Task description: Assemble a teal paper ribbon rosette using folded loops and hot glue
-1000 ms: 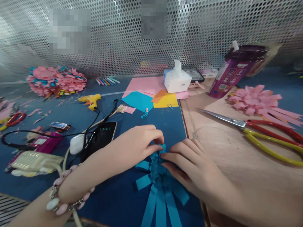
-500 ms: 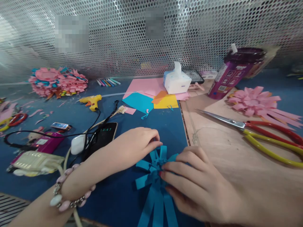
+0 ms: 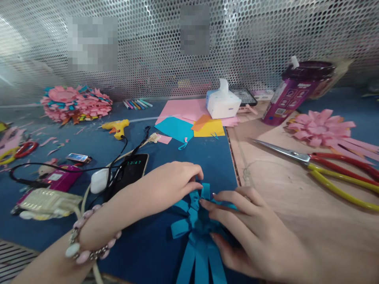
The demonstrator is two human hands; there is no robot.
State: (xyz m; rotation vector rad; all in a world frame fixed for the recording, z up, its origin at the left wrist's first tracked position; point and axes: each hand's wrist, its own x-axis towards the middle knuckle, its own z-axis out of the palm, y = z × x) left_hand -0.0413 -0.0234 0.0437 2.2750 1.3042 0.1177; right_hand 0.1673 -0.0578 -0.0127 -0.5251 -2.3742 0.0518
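A blue paper flower [image 3: 194,228] of looped strips lies on the dark blue mat [image 3: 148,236] in front of me, long loose strips trailing toward me. My left hand [image 3: 168,187] pinches a looped petal at the flower's upper edge with fingertips together. My right hand [image 3: 245,232] lies over the flower's right side, fingers stretched out and pressing the centre down. A bead bracelet [image 3: 89,246] circles my left wrist.
Red and yellow scissors [image 3: 322,167] and a pink paper flower [image 3: 321,128] lie on the wooden board at right. Behind are coloured paper sheets [image 3: 189,118], a tissue box [image 3: 222,103], a purple cup [image 3: 291,94]. A phone [image 3: 130,167], cables, glue gun [image 3: 116,127] sit left.
My right hand slid off the flower's top and now flattens over its centre. My left fingers closed on a top petal again. The view shifted slightly.
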